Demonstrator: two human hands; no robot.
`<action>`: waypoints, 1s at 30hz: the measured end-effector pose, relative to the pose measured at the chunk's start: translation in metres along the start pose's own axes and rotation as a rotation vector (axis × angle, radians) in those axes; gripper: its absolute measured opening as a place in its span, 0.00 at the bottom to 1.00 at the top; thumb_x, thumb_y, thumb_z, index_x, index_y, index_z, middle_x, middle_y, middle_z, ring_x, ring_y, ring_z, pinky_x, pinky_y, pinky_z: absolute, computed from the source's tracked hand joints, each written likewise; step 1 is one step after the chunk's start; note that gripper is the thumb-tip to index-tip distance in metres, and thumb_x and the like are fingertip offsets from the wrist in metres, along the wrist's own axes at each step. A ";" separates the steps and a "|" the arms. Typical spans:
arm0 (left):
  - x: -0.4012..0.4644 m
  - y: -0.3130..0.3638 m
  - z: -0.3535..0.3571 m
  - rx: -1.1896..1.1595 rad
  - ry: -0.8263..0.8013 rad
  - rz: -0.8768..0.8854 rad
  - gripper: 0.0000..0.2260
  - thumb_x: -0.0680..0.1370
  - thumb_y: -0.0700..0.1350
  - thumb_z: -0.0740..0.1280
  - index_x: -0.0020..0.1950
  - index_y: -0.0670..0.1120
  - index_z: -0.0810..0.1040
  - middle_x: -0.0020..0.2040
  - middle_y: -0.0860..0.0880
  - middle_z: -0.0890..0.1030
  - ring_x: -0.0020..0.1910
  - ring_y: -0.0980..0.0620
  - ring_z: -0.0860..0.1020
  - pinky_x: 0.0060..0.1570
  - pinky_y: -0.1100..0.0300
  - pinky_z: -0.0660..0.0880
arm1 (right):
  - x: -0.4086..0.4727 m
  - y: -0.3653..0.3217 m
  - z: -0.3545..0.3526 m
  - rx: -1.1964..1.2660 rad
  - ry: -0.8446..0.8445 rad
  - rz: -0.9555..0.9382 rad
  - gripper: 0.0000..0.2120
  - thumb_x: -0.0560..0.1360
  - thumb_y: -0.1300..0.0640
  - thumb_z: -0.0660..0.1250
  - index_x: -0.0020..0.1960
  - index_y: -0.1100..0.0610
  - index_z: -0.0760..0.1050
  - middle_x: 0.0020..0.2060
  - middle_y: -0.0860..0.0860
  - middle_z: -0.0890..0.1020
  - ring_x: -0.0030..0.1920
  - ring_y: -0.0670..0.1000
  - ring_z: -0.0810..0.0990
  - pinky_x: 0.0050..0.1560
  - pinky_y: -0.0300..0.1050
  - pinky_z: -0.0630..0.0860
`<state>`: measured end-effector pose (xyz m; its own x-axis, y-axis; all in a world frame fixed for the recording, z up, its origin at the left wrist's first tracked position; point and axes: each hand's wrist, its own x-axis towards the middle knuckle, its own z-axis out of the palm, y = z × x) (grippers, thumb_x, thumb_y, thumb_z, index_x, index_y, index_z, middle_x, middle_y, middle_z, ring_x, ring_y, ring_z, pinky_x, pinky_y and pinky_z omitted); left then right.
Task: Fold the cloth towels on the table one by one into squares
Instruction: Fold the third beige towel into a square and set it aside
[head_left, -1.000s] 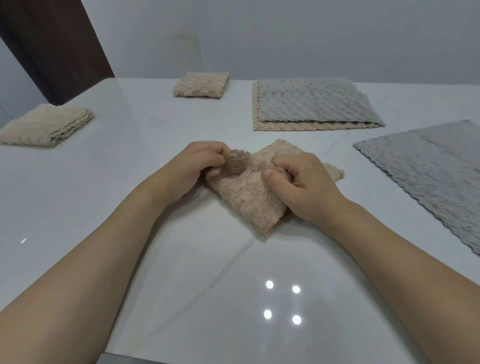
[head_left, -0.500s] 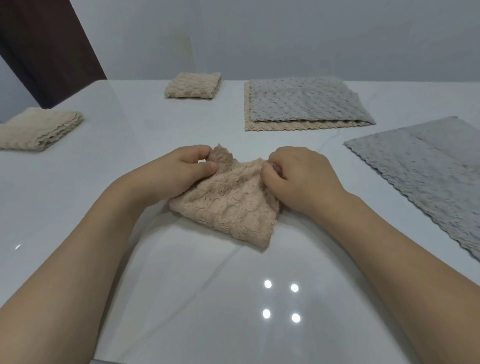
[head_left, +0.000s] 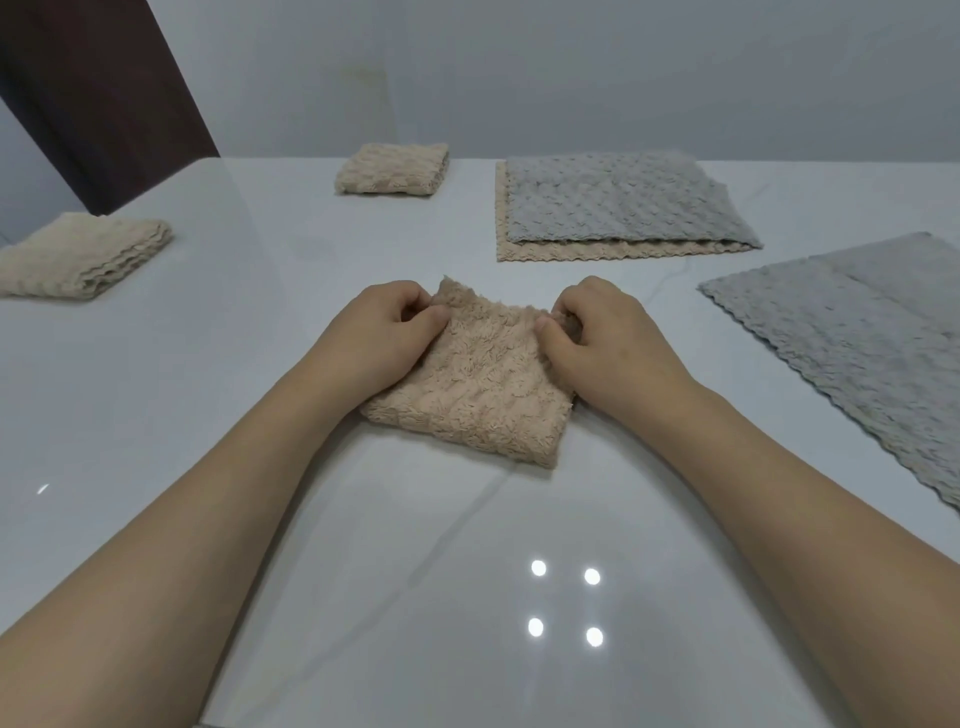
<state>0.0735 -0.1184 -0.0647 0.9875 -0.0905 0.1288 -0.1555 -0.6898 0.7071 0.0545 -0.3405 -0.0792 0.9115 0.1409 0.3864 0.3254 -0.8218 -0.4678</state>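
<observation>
both hands, left hand (head_left: 382, 332) and right hand (head_left: 605, 340), pinch the beige towel (head_left: 483, 387).

Two bare forearms enter from the lower edge of the view, one at each lower corner. No sleeve, cuff, glove, watch, ring or band shows on either arm from the frame edge to the wrist. The left hand (head_left: 387, 332) and right hand (head_left: 605, 338) are uncovered. Fingernails, where visible, are short and unpainted.
</observation>
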 end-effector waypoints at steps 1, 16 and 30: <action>0.000 0.000 0.000 0.005 -0.001 -0.005 0.11 0.79 0.53 0.66 0.39 0.50 0.77 0.29 0.56 0.76 0.26 0.59 0.71 0.35 0.58 0.69 | 0.001 0.001 0.001 -0.036 0.000 0.001 0.13 0.78 0.51 0.61 0.39 0.57 0.71 0.41 0.51 0.72 0.46 0.53 0.72 0.45 0.44 0.65; -0.006 0.006 0.004 0.361 0.077 0.015 0.11 0.80 0.53 0.59 0.44 0.47 0.74 0.39 0.52 0.78 0.42 0.47 0.76 0.40 0.54 0.70 | 0.003 -0.005 0.002 -0.251 -0.077 -0.016 0.14 0.79 0.48 0.56 0.40 0.56 0.68 0.38 0.52 0.75 0.43 0.58 0.74 0.41 0.48 0.64; -0.009 0.012 0.001 0.377 0.028 -0.080 0.06 0.79 0.50 0.59 0.51 0.51 0.74 0.43 0.52 0.80 0.45 0.47 0.78 0.40 0.55 0.70 | 0.003 -0.008 -0.003 -0.112 -0.156 -0.019 0.07 0.76 0.54 0.57 0.52 0.54 0.69 0.41 0.49 0.79 0.46 0.56 0.74 0.45 0.48 0.66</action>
<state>0.0626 -0.1265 -0.0583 0.9943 -0.0101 0.1063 -0.0531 -0.9103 0.4106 0.0539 -0.3351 -0.0713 0.9363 0.2337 0.2621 0.3206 -0.8733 -0.3667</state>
